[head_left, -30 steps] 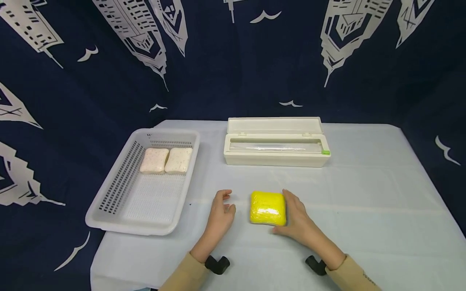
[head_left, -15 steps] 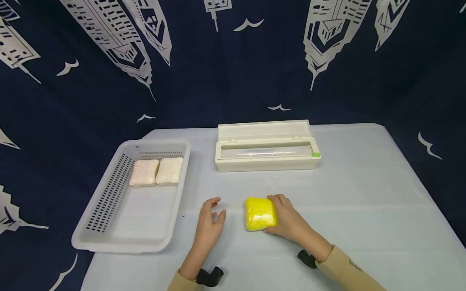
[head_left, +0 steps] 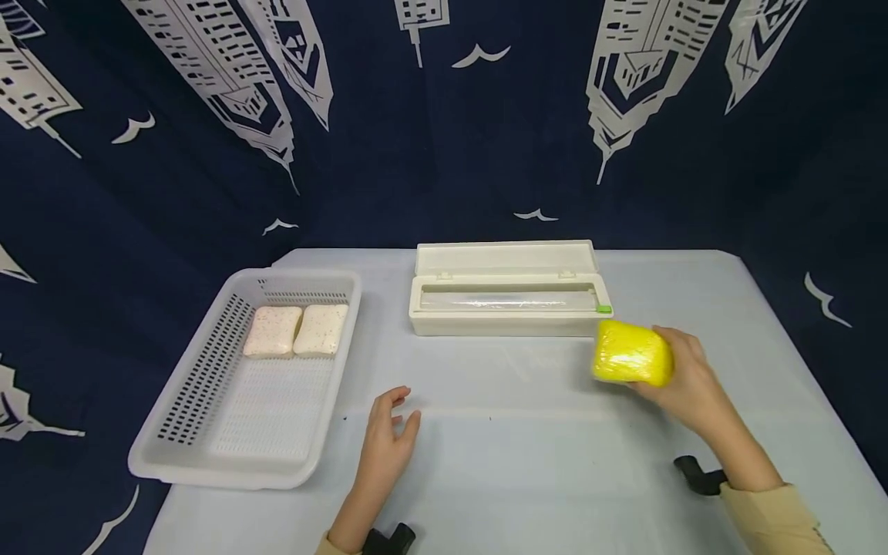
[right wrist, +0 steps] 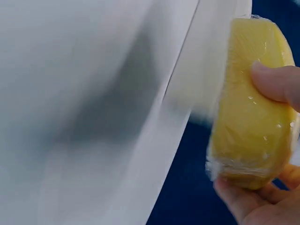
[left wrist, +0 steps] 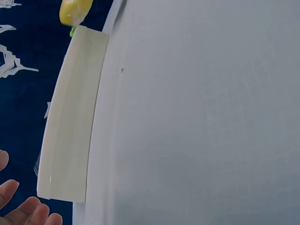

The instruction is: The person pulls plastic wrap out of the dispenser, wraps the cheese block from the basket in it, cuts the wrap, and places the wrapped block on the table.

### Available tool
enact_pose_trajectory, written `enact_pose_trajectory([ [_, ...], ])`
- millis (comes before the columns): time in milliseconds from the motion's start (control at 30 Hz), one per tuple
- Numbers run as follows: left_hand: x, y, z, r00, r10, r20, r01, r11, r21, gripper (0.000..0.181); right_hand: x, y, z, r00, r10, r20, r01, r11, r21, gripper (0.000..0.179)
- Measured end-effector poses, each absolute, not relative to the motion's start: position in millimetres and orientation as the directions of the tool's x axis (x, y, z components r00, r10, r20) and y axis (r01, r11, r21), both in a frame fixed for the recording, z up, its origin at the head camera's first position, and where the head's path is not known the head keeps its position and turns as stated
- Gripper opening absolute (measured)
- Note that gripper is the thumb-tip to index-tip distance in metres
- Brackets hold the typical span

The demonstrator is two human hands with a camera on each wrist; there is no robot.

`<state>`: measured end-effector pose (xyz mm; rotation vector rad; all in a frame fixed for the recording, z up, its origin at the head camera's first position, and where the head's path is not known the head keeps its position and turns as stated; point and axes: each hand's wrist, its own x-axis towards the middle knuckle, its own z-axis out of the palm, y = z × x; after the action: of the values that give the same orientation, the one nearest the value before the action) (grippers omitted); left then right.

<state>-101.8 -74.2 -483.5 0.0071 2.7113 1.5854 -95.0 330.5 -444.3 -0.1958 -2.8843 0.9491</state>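
My right hand (head_left: 694,385) grips a yellow block (head_left: 630,354) wrapped in clear film, held above the table by its right side. In the right wrist view the thumb presses one face of the yellow block (right wrist: 248,126), with fingers under its end; creased film shows along the edges. Close behind it, near its right end, stands a cream cling film dispenser (head_left: 499,324) with the lid up and a clear roll inside. My left hand (head_left: 387,447) holds nothing, its fingers loosely bent over the table, between the basket and the middle.
At the left, a white perforated basket (head_left: 277,472) holds two pale speckled blocks, one pinkish (head_left: 274,331) and one cream (head_left: 321,330), side by side at its far end. A white cloth covers the table (head_left: 527,470). A dark blue patterned curtain (head_left: 430,154) hangs behind.
My right hand has lifted the yellow block off the table and carried it right and away, toward the dispenser's right end. The left hand has shifted slightly left and nearer in the head view.
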Motion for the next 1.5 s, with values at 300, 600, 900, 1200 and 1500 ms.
enact_pose_trajectory([
  [300, -91.9, -75.9, -487.6, -0.996, 0.092, -0.006, 0.042, 0.510, 0.859, 0.036, -89.3, 412.2, -465.7, -0.952, 0.298, -0.068, 0.277, 0.748, -0.603, 0.096],
  [600, -84.1, -85.7, -495.1, -0.995, 0.102, -0.012, 0.048, 0.563, 0.825, 0.036, -89.5, 428.9, -497.7, -0.959, 0.227, -0.169, 0.280, 0.676, -0.681, 0.098],
  [900, -84.9, -90.2, -496.7, -0.992, 0.125, 0.013, 0.084, 0.579, 0.811, 0.037, -102.6, 434.0, -498.8, -0.969, 0.107, -0.222, 0.227, 0.734, -0.640, 0.101],
  [1200, -90.4, -88.8, -493.8, -0.990, 0.137, 0.017, 0.093, 0.567, 0.819, 0.035, -121.5, 430.8, -497.2, -0.975, 0.090, -0.202, 0.200, 0.752, -0.628, 0.099],
  [1500, -99.0, -87.2, -485.3, -0.983, 0.172, 0.058, 0.147, 0.569, 0.809, 0.036, -112.5, 407.1, -485.4, -0.980, 0.184, -0.070, 0.192, 0.816, -0.545, 0.100],
])
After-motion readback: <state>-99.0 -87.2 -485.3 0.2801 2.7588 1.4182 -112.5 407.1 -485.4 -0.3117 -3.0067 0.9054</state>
